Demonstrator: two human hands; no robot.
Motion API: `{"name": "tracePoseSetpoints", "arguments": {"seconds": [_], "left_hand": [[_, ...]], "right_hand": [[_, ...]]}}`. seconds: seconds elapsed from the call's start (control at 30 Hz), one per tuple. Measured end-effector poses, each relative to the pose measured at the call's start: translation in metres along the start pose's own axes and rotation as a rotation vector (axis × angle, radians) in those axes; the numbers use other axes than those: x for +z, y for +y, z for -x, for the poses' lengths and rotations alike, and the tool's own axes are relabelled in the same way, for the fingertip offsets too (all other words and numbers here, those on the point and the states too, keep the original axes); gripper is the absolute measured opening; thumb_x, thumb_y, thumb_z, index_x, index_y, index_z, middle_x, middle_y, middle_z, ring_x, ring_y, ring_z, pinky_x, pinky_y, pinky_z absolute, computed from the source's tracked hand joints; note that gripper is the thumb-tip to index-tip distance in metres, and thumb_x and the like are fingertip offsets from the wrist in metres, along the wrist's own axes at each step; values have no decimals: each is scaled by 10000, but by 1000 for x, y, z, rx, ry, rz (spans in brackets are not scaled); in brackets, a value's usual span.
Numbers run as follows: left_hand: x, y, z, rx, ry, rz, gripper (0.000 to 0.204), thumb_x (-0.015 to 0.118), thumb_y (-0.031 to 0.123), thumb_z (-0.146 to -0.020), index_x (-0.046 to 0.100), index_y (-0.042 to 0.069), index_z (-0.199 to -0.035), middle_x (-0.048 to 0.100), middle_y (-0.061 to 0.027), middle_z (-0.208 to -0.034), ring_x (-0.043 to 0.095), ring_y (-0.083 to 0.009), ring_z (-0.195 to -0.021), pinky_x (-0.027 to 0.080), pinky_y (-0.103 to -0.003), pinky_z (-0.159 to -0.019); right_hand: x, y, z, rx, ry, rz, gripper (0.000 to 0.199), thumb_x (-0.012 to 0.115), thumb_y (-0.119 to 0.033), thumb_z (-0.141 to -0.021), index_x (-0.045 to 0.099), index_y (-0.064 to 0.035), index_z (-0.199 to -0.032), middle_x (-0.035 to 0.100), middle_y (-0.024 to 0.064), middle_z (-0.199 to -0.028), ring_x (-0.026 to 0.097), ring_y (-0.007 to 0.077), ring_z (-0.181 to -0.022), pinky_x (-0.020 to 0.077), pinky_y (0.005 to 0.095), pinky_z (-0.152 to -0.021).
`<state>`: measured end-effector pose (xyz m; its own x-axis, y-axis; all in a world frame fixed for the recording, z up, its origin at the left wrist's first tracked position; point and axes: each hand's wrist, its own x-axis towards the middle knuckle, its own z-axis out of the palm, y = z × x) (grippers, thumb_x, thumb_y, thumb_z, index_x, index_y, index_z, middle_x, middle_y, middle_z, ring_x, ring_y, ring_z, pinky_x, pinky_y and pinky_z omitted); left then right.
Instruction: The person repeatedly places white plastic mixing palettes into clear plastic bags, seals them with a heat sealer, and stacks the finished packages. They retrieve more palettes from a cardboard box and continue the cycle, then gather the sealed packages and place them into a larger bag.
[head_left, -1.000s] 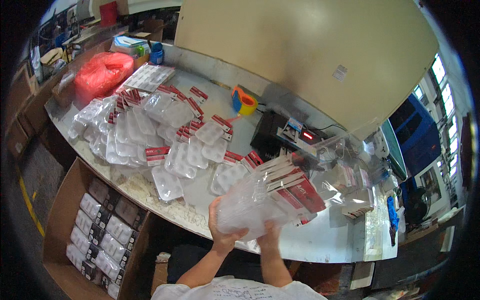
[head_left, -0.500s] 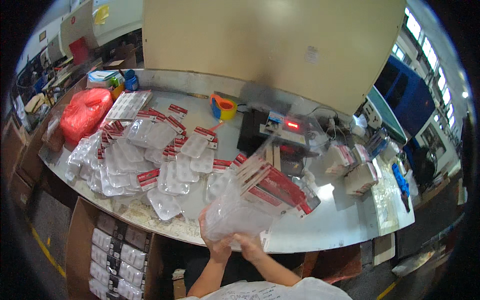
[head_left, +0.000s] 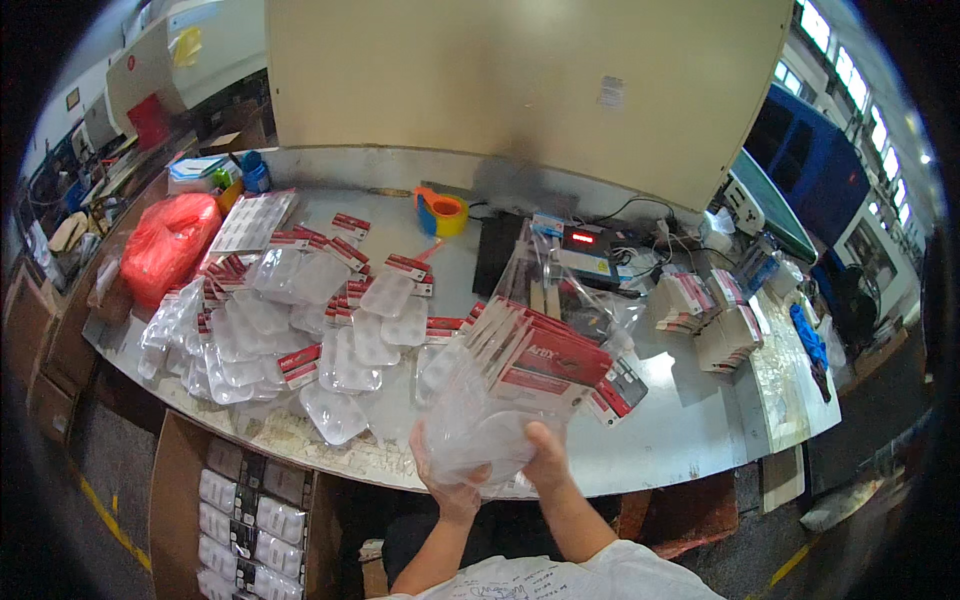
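Both my hands hold up a stack of clear plastic blister packs with red header cards [head_left: 515, 385] over the near edge of the grey worktable [head_left: 690, 430]. My left hand [head_left: 447, 483] grips the stack's lower left corner. My right hand [head_left: 548, 458] grips its lower right side, thumb on the front. Many more clear blister packs with red cards [head_left: 300, 310] lie spread across the left half of the table.
A red plastic bag [head_left: 168, 245] lies at the table's left end. An orange tape dispenser [head_left: 443, 211], a black device with a red display [head_left: 585, 242] and white card stacks [head_left: 705, 320] sit behind. A cardboard box of packed items [head_left: 245, 515] stands on the floor at left.
The view has swung left and steadied. The held stack sits a little more to the centre, with both hands still under its lower edge.
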<state>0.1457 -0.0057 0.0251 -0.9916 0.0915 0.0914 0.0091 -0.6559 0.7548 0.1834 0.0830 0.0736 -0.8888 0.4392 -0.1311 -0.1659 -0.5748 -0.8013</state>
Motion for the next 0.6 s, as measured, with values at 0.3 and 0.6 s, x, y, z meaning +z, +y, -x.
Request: {"name": "tracePoseSetpoints", "arguments": {"seconds": [0.3,0.6], "left_hand": [[-6,6,-7,208,-13,-372,1071,868,423,-502,305,3,-1310,414,-103,-1189,446,-232,-1116,380,-363,-956],[-49,24,9,203,-40,-453,1007,874,317,-537,277,27,-1294,409,-130,-1209,452,-254,-1114,380,-392,-956]], "right_hand": [[-28,31,6,115,-135,127,587,720,-271,-715,512,-3,-1194,583,102,-1128,550,229,-1034,432,370,-918],[-51,102,28,330,-95,-26,492,466,-418,-939,426,-93,-1305,499,55,-1265,457,202,-1175,343,374,-1021]]}}
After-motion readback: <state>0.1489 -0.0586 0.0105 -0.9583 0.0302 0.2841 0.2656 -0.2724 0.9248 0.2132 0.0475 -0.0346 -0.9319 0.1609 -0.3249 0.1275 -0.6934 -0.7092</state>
